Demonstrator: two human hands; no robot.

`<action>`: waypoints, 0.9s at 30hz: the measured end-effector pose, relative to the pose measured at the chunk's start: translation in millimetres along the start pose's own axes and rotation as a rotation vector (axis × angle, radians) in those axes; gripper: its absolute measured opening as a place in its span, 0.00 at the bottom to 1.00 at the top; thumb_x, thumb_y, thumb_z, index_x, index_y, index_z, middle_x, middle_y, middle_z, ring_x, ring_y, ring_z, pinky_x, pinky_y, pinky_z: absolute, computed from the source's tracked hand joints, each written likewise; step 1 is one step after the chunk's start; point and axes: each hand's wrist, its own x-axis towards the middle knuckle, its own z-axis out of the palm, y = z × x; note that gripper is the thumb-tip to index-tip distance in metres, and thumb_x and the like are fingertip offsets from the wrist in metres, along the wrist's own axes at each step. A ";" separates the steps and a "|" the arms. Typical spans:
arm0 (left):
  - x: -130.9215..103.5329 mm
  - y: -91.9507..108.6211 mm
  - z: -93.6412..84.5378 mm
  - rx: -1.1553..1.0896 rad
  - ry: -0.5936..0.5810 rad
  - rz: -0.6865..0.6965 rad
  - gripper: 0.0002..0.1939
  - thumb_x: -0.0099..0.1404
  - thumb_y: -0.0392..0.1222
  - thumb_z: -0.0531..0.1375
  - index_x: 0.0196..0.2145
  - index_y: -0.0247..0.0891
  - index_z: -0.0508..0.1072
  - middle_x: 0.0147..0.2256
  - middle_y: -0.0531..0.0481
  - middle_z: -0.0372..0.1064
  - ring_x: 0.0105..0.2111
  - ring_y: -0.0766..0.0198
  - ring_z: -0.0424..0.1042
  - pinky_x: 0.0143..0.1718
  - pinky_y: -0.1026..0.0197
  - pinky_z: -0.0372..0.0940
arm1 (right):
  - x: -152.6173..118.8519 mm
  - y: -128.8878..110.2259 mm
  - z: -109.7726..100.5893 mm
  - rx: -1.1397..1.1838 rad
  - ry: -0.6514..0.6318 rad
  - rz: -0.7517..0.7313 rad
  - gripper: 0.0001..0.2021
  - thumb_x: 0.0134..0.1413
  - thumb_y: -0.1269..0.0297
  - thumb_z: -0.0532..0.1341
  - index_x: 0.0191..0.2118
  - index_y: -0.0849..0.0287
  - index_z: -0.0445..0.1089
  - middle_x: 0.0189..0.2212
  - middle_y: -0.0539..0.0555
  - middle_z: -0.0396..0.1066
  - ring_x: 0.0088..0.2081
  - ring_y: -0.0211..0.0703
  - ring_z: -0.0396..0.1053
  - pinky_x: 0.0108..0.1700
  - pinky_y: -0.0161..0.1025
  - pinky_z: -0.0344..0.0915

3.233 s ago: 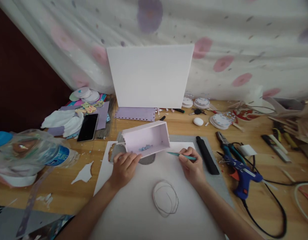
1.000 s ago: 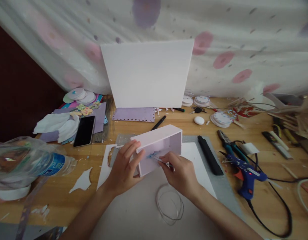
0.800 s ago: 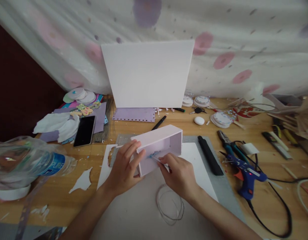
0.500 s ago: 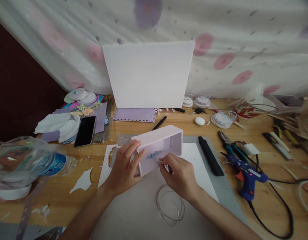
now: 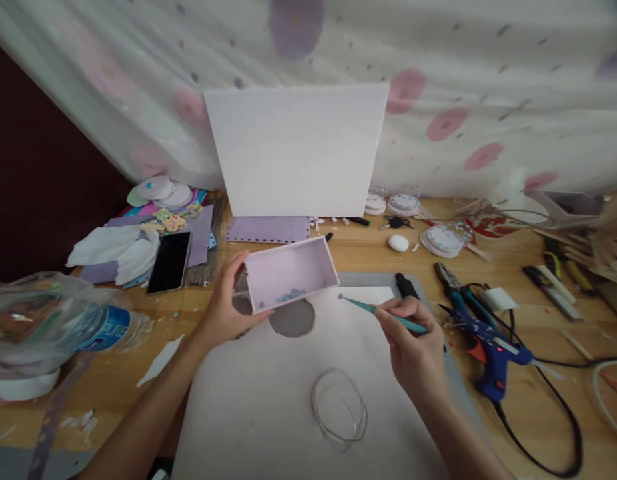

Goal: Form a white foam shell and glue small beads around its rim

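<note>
A wooden table [image 5: 283,261] holds a large white sheet [image 5: 268,400] with a loop of wire [image 5: 339,408] on it. Above the sheet's far edge, the left hand [image 5: 224,308] grips a pale pink open box [image 5: 294,265] by its end, thumb and fingers spread around it; small blue pieces [image 5: 291,295] lie inside. To its right, the right hand [image 5: 417,337] pinches teal tweezers [image 5: 401,321], their tip near the box, a tiny bit [image 5: 340,296] at the end.

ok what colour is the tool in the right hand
The tool is teal, best seen in the head view.
</note>
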 end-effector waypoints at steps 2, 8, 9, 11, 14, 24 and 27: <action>8.4 -18.6 -4.7 -0.125 -0.013 -0.064 0.51 0.48 0.46 0.70 0.62 0.41 0.47 0.63 0.36 0.45 0.62 0.45 0.51 0.61 0.42 0.51 | -2.0 12.1 -7.3 0.095 0.037 0.060 0.13 0.43 0.66 0.69 0.25 0.58 0.62 0.24 0.47 0.65 0.20 0.28 0.56 0.20 0.29 0.49; 29.4 -62.9 -11.7 -0.254 -0.134 -0.106 0.52 0.47 0.48 0.70 0.63 0.42 0.46 0.63 0.36 0.44 0.63 0.45 0.47 0.62 0.41 0.47 | -9.3 56.3 -15.3 0.063 -0.035 0.181 0.14 0.41 0.64 0.70 0.25 0.58 0.61 0.25 0.47 0.66 0.21 0.31 0.58 0.22 0.31 0.53; 32.3 -69.5 -11.9 -0.248 -0.157 -0.123 0.52 0.47 0.49 0.70 0.62 0.41 0.46 0.64 0.36 0.44 0.63 0.44 0.47 0.62 0.40 0.46 | -8.7 61.1 -14.7 0.039 -0.045 0.172 0.14 0.41 0.64 0.70 0.25 0.57 0.61 0.25 0.47 0.67 0.23 0.32 0.61 0.24 0.32 0.55; 38.0 -81.6 -12.8 -0.231 -0.191 -0.149 0.52 0.47 0.50 0.70 0.63 0.41 0.46 0.64 0.34 0.43 0.63 0.44 0.47 0.62 0.40 0.46 | -5.6 67.6 -12.0 0.013 -0.056 0.142 0.14 0.41 0.64 0.70 0.25 0.57 0.62 0.26 0.48 0.68 0.26 0.35 0.64 0.28 0.33 0.59; 44.7 -87.4 -16.8 -0.148 -0.180 -0.165 0.52 0.49 0.52 0.69 0.63 0.40 0.45 0.64 0.33 0.42 0.64 0.46 0.47 0.62 0.40 0.45 | 1.2 71.5 -6.2 0.005 -0.049 0.104 0.13 0.43 0.65 0.69 0.25 0.57 0.62 0.27 0.48 0.69 0.30 0.36 0.66 0.33 0.34 0.61; -45.8 64.6 29.5 0.080 -0.270 -0.069 0.51 0.46 0.59 0.68 0.61 0.42 0.48 0.56 0.38 0.55 0.55 0.46 0.59 0.55 0.44 0.59 | 7.6 70.8 1.7 0.033 0.019 0.094 0.13 0.41 0.64 0.70 0.25 0.58 0.63 0.26 0.48 0.68 0.28 0.35 0.65 0.31 0.34 0.59; -66.5 85.6 60.2 0.073 -0.439 0.003 0.57 0.42 0.63 0.67 0.62 0.41 0.45 0.53 0.36 0.58 0.52 0.43 0.61 0.52 0.41 0.59 | 6.5 68.9 0.7 0.042 0.029 0.101 0.14 0.41 0.63 0.70 0.25 0.58 0.62 0.26 0.48 0.68 0.26 0.34 0.63 0.28 0.33 0.57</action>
